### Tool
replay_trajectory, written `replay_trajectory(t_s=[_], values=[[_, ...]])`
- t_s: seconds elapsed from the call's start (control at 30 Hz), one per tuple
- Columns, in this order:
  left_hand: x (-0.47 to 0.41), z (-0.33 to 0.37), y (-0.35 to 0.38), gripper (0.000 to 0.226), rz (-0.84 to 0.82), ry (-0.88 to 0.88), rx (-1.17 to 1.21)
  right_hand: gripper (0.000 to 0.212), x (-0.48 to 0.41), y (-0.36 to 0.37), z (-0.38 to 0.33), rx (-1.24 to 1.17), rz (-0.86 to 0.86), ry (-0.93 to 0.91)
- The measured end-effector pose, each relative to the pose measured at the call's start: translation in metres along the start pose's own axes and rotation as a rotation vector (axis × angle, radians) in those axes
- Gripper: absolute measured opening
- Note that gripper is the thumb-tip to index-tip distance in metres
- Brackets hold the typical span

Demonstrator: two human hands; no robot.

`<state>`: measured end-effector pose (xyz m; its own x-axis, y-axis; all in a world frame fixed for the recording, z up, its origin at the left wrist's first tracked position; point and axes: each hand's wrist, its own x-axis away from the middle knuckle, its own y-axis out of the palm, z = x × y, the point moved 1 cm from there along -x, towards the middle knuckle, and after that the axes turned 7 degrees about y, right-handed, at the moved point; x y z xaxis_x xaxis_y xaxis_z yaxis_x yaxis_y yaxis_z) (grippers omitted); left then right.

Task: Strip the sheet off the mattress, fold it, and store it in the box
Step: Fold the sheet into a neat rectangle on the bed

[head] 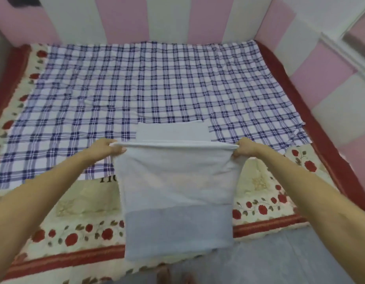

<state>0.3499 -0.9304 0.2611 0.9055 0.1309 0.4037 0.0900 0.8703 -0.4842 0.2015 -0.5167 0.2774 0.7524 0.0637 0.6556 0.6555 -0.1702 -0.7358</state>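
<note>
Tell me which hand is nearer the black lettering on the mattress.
Left. The left hand grips the pale cloth's top corner just beyond the black lettering; the right hand grips the opposite corner, far to its right.

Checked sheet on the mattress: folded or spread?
Spread. The blue-and-white checked sheet lies flat, covering most of the rose-patterned mattress.

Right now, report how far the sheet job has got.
Done: the pale blue cloth is lifted and looks folded narrow. In hand: the left hand and right hand pinch its top corners, the rest hanging. Left: finish folding; the checked sheet lies spread on the mattress; no box is in view.
</note>
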Motion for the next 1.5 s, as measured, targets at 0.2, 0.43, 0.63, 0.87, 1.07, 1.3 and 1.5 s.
replay_trajectory(t_s=[0.2,0.43,0.63,0.87,1.07,1.3,1.5], values=[[-0.188,-0.11,0.066,0.027,0.336,-0.094,0.147,0.028,-0.218,0.07,-0.011,-0.403,0.267,0.062],[-0.305,-0.202,0.12,0.023,0.493,-0.157,0.227,0.03,-0.368,0.169,-0.01,-0.761,0.394,0.112],[-0.325,-0.246,0.154,0.025,0.515,-0.187,0.16,0.062,-0.411,0.207,-0.006,-0.766,0.346,0.123],[-0.311,-0.217,0.151,0.017,0.733,0.006,0.151,0.011,-0.359,0.188,-0.026,-0.777,0.722,-0.054],[-0.346,-0.169,0.119,0.027,0.762,0.017,0.232,0.018,-0.38,0.134,-0.035,-0.801,0.693,-0.024],[-0.411,-0.224,0.148,0.026,0.676,-0.252,0.192,0.023,-0.461,0.159,-0.031,-0.648,0.442,0.115],[-0.422,-0.236,0.152,0.039,0.702,-0.236,0.066,0.032,-0.482,0.158,-0.03,-0.754,0.543,0.115]])
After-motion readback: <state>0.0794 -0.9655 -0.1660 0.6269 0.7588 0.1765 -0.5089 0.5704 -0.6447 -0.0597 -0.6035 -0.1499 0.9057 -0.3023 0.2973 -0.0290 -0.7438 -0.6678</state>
